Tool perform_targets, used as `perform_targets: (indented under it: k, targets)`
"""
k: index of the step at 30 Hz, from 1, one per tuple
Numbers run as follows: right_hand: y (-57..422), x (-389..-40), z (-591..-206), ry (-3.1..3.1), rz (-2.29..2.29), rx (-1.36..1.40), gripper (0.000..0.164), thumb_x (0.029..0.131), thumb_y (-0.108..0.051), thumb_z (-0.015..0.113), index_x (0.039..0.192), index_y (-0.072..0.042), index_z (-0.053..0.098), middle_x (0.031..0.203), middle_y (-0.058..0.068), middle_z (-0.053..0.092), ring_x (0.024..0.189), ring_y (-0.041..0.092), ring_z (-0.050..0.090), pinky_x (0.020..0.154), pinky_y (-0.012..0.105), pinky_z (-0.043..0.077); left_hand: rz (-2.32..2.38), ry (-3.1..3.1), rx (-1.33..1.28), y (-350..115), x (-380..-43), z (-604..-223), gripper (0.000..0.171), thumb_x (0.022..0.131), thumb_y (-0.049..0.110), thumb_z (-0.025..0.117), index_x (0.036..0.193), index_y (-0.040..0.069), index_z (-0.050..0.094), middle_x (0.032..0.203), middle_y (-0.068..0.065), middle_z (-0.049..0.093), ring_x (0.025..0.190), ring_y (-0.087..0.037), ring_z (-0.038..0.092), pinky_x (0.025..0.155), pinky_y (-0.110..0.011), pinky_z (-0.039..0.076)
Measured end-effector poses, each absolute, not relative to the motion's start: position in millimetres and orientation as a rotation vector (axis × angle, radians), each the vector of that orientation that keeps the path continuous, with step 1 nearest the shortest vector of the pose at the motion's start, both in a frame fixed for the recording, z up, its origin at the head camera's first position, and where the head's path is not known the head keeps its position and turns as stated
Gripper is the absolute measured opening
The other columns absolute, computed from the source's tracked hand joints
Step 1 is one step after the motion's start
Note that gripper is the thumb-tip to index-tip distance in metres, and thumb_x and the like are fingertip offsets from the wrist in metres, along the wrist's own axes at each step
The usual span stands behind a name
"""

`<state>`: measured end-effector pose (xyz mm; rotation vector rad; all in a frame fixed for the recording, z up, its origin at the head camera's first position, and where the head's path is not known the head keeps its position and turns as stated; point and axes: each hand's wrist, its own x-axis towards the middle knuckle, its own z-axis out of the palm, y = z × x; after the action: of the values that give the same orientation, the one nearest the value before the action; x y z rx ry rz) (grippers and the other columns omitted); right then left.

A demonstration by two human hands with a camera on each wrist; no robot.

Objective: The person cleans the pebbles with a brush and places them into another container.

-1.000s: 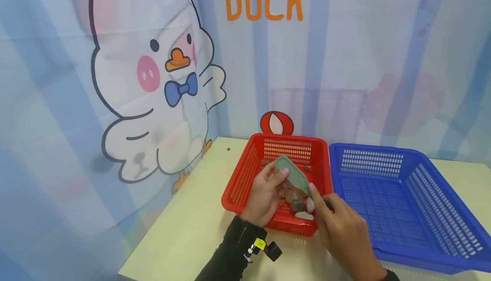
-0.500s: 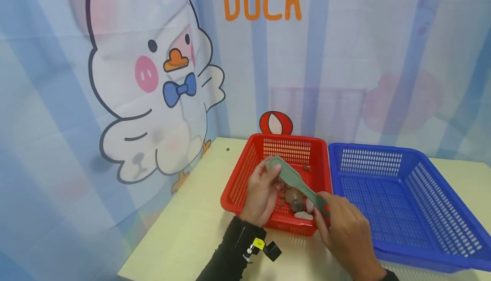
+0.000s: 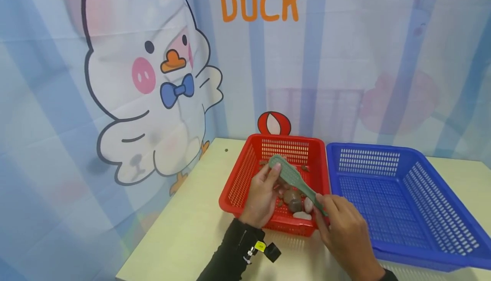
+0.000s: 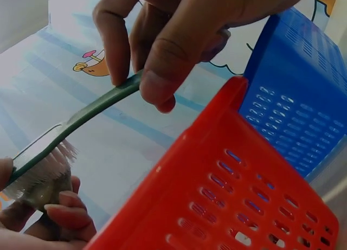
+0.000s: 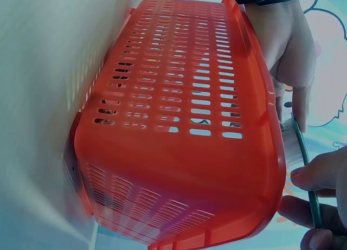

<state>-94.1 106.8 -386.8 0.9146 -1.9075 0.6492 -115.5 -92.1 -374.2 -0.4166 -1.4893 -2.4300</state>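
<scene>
Green plastic long-handled brush (image 3: 294, 179): slanted above a red slotted plastic basket (image 3: 241, 183). Right hand (image 3: 343, 225) pinches its handle, fingers curled; left hand (image 3: 261, 202) grips 1 grey-brown stone (image 4: 43, 193) beneath the pale bristles (image 4: 46, 166), thumb on the brush's back, presumably steadying both. I count 1 brush; 1 blue slotted plastic basket (image 3: 370, 162) right of the grip; at least 4 loose stones (image 3: 293, 195) below it.

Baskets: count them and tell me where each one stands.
2. The red basket stands on the table beneath the brush, with stones inside; the blue basket stands on the table to its right. No others show.
</scene>
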Motion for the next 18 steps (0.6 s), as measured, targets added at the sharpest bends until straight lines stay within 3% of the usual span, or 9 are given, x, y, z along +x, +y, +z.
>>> perform_targets:
  k: [2,5,7,9,12,14,18]
  targets:
    - [107.6,-93.9,-387.7,-1.911,0.655,0.915,0.051,0.107,-0.04,0.04,0.106,0.004,0.067,0.09,0.014,0.066,0.072,0.028,0.061,0.058,0.046,0.054,-2.435,-1.5,-0.432,-90.8,-114.7,-373.8,0.042,0.105,0.03,0.055,0.142,0.009,0.055,0.122,-0.013,0.065,0.096,-0.022,0.055,0.078,-0.031,0.042]
    - [108.3,-94.6,-387.9,-1.921,0.661,0.914,0.05,0.107,-0.04,0.042,0.108,0.004,0.067,0.09,0.014,0.065,0.073,0.028,0.061,0.059,0.046,0.055,-2.457,-1.496,-0.472,-89.7,-114.9,-373.1,0.039,0.106,0.03,0.053,0.138,0.008,0.055,0.107,-0.01,0.062,0.093,-0.022,0.051,0.077,-0.032,0.041]
    - [108.9,-95.3,-388.5,-1.917,0.668,0.925,0.042,0.104,-0.034,0.05,0.109,0.004,0.067,0.091,0.014,0.065,0.073,0.027,0.061,0.057,0.045,0.055,-2.478,-1.495,-0.503,-89.9,-115.7,-373.9,0.039,0.105,0.029,0.055,0.137,0.007,0.054,0.1,-0.008,0.057,0.091,-0.022,0.049,0.075,-0.032,0.039]
    - [108.9,-95.2,-388.8,-1.915,0.67,0.934,0.042,0.104,-0.034,0.05,0.109,0.003,0.066,0.09,0.014,0.065,0.072,0.026,0.061,0.056,0.044,0.055,-2.484,-1.505,-0.509,-90.1,-116.2,-375.1,0.04,0.104,0.028,0.058,0.139,0.008,0.052,0.103,-0.009,0.057,0.093,-0.022,0.051,0.076,-0.032,0.041]
    - [108.8,-94.2,-389.3,-1.925,0.668,0.942,0.043,0.104,-0.037,0.048,0.108,0.002,0.066,0.09,0.012,0.065,0.073,0.024,0.061,0.056,0.041,0.056,-2.482,-1.524,-0.512,-90.4,-116.6,-376.4,0.046,0.103,0.023,0.06,0.145,0.011,0.047,0.123,-0.014,0.058,0.101,-0.024,0.055,0.084,-0.031,0.045]
    - [108.4,-93.5,-389.0,-1.933,0.673,0.945,0.052,0.106,-0.042,0.039,0.107,0.002,0.066,0.09,0.012,0.065,0.074,0.023,0.061,0.057,0.042,0.056,-2.465,-1.537,-0.499,-90.1,-116.2,-376.3,0.047,0.103,0.02,0.06,0.147,0.011,0.045,0.133,-0.017,0.056,0.105,-0.025,0.057,0.088,-0.033,0.047]
    - [108.3,-94.0,-388.5,-1.948,0.683,0.944,0.052,0.106,-0.042,0.039,0.108,0.002,0.066,0.09,0.011,0.065,0.076,0.023,0.061,0.06,0.042,0.057,-2.447,-1.527,-0.511,-90.2,-116.4,-375.5,0.047,0.103,0.018,0.06,0.146,0.009,0.045,0.132,-0.017,0.057,0.106,-0.026,0.059,0.097,-0.04,0.048]
